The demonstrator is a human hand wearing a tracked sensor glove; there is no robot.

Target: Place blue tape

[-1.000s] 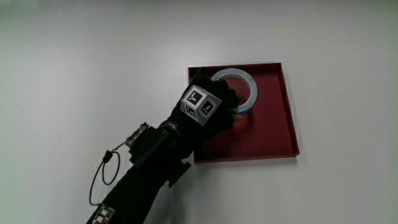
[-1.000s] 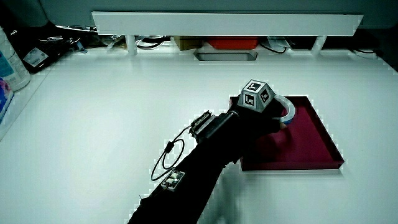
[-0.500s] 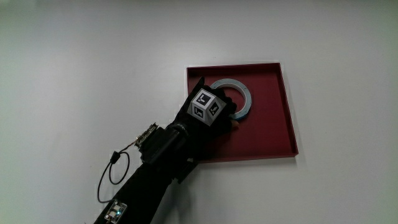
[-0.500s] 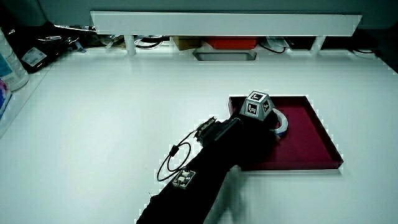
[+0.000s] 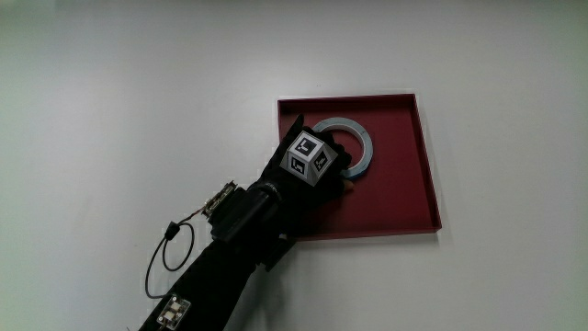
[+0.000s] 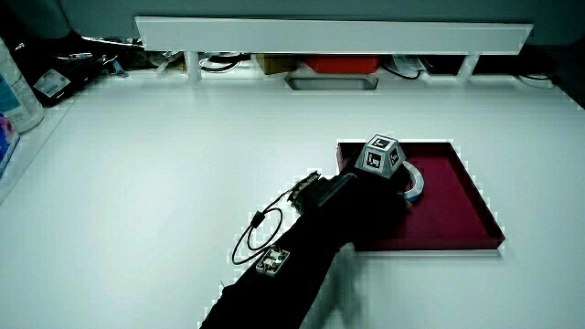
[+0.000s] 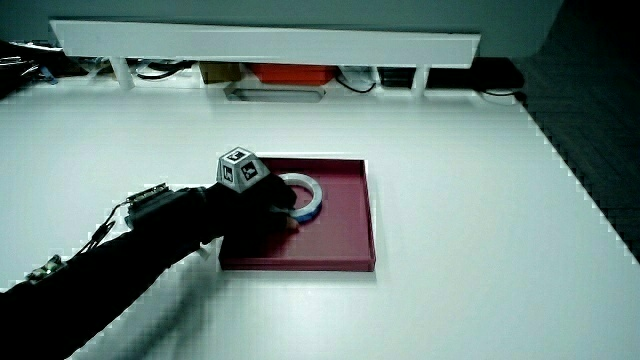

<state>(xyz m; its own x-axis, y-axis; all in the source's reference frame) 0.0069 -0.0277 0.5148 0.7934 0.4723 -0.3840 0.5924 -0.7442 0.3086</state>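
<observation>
Well, the blue ring-shaped roll of tape [image 5: 350,145] already lies flat inside the shallow dark red square tray [image 5: 404,184], in the half farther from the person. The black-gloved hand [image 5: 310,167] rests on the roll's near edge, fingers seemingly curled round it. The placing looks almost finished; I judge only letting go and drawing the hand clear remains

Open tray floor [image 5: 395,188] beside blue tape [image 5: 360,147], low tray rim only obstacle nr grip [image 5: 312,170].
</observation>
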